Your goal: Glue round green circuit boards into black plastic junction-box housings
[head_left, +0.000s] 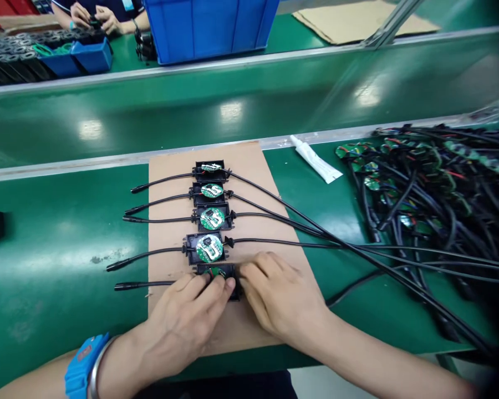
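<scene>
Head view: five open black cases are set in a column on a cardboard sheet (170, 160), by which part of the green counter (66, 221) is covered. At the nearest case (229, 270), both hands are engaged. The fingers of the left hand (193, 313) are bent down onto its green circuit board (216, 272), with the thumb laid toward the case's right side; whether anything is pinched cannot be told. The right hand (280, 293) is curled at the right end of the same case, its fingertips hidden, so that its grip cannot be told either. A blue watch (83, 363) and a silver bangle (95, 368) are worn on the left wrist.

Round green boards (209, 247) are borne by the four farther cases (194, 255). From their left sides short cables with plugs (118, 265) are led out; from their right, long black cables (266, 241) are run across the counter, past a heap of wired boards (424, 205). A white tube (316, 160) is laid between sheet and heap. Beyond the partition, a blue bin (212, 27) and a co-worker's hands (108, 19) are seen.
</scene>
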A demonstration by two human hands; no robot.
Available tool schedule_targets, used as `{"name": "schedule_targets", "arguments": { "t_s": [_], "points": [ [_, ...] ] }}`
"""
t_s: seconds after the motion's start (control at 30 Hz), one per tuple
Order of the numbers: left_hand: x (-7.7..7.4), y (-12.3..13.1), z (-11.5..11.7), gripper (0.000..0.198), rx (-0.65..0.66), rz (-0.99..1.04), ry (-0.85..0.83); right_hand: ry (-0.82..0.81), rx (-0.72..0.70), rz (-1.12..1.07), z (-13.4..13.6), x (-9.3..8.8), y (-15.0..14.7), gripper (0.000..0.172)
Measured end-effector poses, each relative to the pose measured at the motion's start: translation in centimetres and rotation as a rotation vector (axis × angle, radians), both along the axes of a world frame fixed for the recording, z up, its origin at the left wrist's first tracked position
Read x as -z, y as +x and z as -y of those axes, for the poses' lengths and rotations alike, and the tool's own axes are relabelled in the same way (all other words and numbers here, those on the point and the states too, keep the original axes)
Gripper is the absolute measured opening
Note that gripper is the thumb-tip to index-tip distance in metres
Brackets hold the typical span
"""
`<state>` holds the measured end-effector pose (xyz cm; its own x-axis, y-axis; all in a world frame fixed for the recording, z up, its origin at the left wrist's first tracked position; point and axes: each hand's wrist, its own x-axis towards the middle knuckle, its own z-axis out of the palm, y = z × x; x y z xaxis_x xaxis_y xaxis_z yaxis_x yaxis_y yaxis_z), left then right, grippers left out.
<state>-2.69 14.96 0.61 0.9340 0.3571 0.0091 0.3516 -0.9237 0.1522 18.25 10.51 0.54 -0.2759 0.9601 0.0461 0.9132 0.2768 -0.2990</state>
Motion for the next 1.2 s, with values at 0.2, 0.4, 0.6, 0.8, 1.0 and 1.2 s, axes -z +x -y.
{"name": "schedule_targets", "arguments": {
  "t_s": [0.2, 0.4, 0.6, 0.8, 1.0, 1.2],
  "points": [
    [-1.8, -0.2, -1.3, 0.049, -0.076, 0.161, -0.203, 0.021, -0.112, -0.323, -2.7, -0.9, 2.0, 0.02],
    [-1.2, -2.3, -6.2, 0.014, -0.395, 0.267, -0.097, 0.049, -0.055, -0.271, -5.6, 0.7, 2.2, 0.016],
    [-2.1, -3.6, -5.8, 0.012, -0.391, 0.295, -0.199, 0.12, -0.143, -0.243, -3.8, -1.5, 2.3, 0.018],
    [-2.0, -2.9, -5.9, 0.017, -0.351, 0.203, -0.141, -0.1, -0.196, 0.01, -4.4, -3.7, 1.0, 0.02],
    [-1.5, -2.0, -6.7, 0.019, -0.348, 0.129, -0.119, -0.352, -0.172, 0.172, -6.1, -3.4, -0.8, 0.012],
    [-1.4, -2.0, -7.1, 0.016, -0.371, 0.135, -0.196, -0.223, -0.18, 0.138, -6.1, -3.5, -1.6, 0.022]
  ]
}}
